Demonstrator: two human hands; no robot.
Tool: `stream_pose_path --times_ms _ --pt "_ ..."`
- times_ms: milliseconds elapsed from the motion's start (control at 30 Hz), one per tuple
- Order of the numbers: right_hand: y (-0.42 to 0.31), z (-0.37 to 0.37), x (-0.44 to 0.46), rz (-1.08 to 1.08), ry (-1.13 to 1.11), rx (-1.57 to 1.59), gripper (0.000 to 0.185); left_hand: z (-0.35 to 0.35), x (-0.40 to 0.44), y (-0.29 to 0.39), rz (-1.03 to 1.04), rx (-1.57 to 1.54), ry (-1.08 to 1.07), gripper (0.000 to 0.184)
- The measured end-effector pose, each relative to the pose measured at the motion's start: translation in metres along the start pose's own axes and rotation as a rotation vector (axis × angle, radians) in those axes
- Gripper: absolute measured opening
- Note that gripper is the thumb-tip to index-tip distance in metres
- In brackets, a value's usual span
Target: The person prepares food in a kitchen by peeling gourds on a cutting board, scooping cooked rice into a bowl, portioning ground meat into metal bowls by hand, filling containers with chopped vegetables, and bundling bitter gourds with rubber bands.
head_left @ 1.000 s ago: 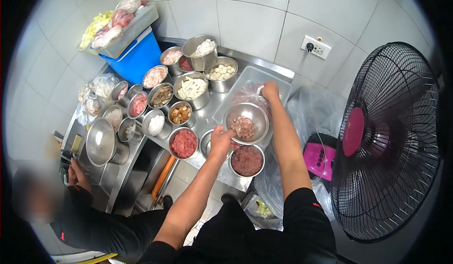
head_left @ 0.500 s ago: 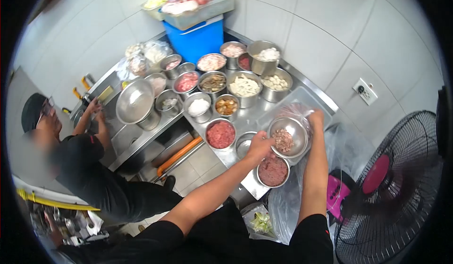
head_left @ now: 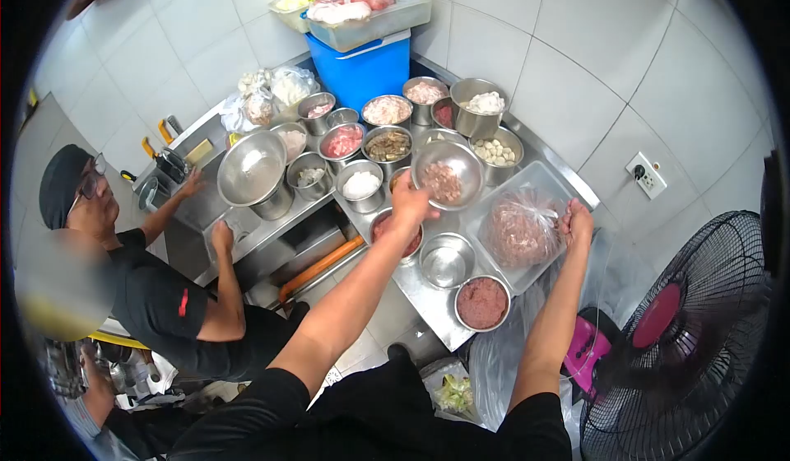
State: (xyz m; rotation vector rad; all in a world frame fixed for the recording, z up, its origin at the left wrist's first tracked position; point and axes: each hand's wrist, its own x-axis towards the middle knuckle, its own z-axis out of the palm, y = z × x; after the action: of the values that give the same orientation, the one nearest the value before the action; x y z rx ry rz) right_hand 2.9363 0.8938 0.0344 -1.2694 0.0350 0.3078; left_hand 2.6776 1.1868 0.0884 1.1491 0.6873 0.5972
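The left hand [head_left: 411,204] is closed on the near-left rim of a steel mixing bowl [head_left: 471,167], its fingertips partly lost from view. The right hand [head_left: 578,222] has its fingers curled together, apparently pinching the loose film of a knotted-looking plastic bag of ground meat [head_left: 524,232]. That bag slumps inside the clear plastic tub [head_left: 528,178]; the bowl is held up just beyond the tub's left corner. Expect the bowl to be stiff and fairly light — the rim suits a thumb-over grip, though grease could make it slip. The pinkish meat [head_left: 442,183] in it looks soft and loose. The bag should be heavy, floppy and slick, best held by its gathered film with a palm underneath. Left of the tub stands a steel pot [head_left: 447,263]; near its lower corner, a pot of darker mince [head_left: 484,329].
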Motion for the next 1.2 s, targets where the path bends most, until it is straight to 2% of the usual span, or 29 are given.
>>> stream_pose_path --times_ms 100,200,300,367,433,533,633,733,833,967,1100,1133,1200 --pt "-0.03 0.043 -0.047 -0.046 -0.005 0.002 0.02 0.016 -0.033 -0.023 -0.203 -0.093 -0.051 0.061" --pt "-0.029 0.082 -0.082 -0.087 -0.081 -0.034 0.025 0.032 -0.062 -0.042 -0.312 -0.061 -0.158 0.062" --pt "-0.015 0.108 -0.111 -0.057 -0.089 -0.022 0.029 0.039 -0.079 -0.061 -0.295 -0.055 -0.202 0.066" --pt "0.0 0.109 -0.117 -0.049 -0.168 0.112 0.033 0.043 -0.093 -0.057 -0.323 -0.044 -0.187 0.071" --pt "0.009 0.108 -0.121 -0.038 -0.229 0.208 0.024 0.041 -0.094 -0.059 -0.3 -0.033 -0.222 0.073" --pt "0.015 0.11 -0.128 -0.136 -0.286 0.216 0.015 0.039 -0.098 -0.059 -0.284 -0.039 -0.235 0.07" --pt "0.024 0.108 -0.131 -0.188 -0.432 -0.038 0.015 0.037 -0.102 -0.061 -0.276 -0.049 -0.233 0.065" --pt "0.016 0.098 -0.148 -0.174 -0.547 -0.652 0.023 0.034 -0.106 -0.06 -0.267 -0.055 -0.236 0.064" --pt "0.015 0.091 -0.163 -0.779 -0.545 -0.91 0.022 0.033 -0.109 -0.059 -0.248 -0.066 -0.245 0.064" --pt "0.023 0.1 -0.195 -0.637 -0.519 -1.369 0.027 0.034 -0.12 -0.064 -0.259 -0.016 -0.259 0.063" --pt "0.017 0.096 -0.206 -0.658 -0.567 -1.464 0.021 0.036 -0.125 -0.076 -0.322 0.02 -0.241 0.062" --pt "0.007 0.096 -0.213 -0.785 -0.538 -1.464 0.017 0.036 -0.127 -0.075 -0.319 0.004 -0.271 0.064" --pt "0.008 0.094 -0.208 -0.7 -0.462 -1.429 0.014 0.036 -0.128 -0.078 -0.333 -0.017 -0.289 0.066"
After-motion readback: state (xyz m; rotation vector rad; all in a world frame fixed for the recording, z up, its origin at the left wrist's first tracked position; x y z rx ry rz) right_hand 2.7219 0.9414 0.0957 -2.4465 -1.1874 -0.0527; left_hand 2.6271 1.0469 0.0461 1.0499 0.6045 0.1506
